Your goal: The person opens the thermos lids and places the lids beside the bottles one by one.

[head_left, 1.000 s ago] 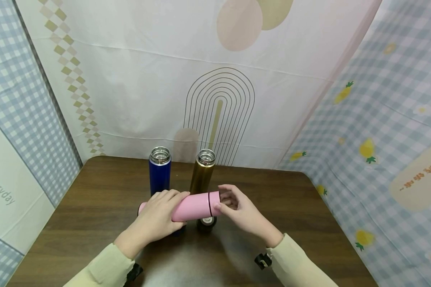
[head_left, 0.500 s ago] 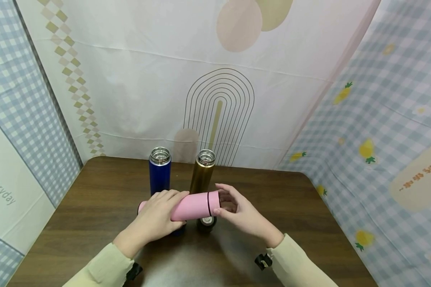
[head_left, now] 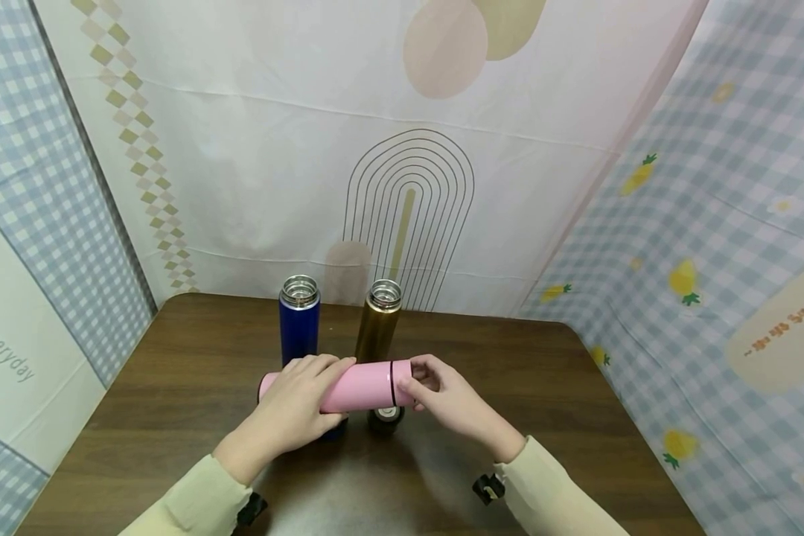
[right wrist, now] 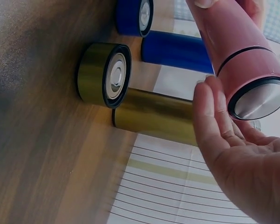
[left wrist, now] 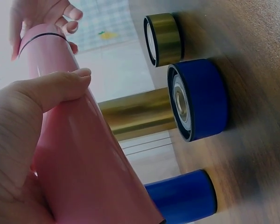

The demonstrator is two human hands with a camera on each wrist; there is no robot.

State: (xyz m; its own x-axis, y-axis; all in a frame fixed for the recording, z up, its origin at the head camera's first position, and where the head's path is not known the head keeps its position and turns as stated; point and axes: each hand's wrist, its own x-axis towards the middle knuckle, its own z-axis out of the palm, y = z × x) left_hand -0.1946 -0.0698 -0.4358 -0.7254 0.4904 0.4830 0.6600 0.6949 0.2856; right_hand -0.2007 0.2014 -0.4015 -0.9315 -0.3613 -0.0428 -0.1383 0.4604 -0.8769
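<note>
A pink thermos bottle [head_left: 362, 387] lies level in the air, its black-ringed cap [right wrist: 256, 91] pointing right. My left hand [head_left: 301, 394] grips its body from above, thumb pressed along its side in the left wrist view. My right hand [head_left: 452, 394] is around the cap's end, thumb on the near side and fingers on the far side. The cap's brushed metal top shows in the right wrist view. Behind stand a blue bottle [head_left: 299, 327] and a gold bottle [head_left: 377, 327], both uncapped with bare steel mouths.
Under the pink bottle, a gold cap [right wrist: 105, 74] and a blue cap [left wrist: 200, 100] rest on the brown wooden table [head_left: 509, 372]. A pale printed cloth [head_left: 275, 149] hangs behind the table, with checked cloth [head_left: 744, 223] at the right.
My right hand's fingers have come lower and closer around the cap's end. The pink bottle and my left hand stay nearly in place.
</note>
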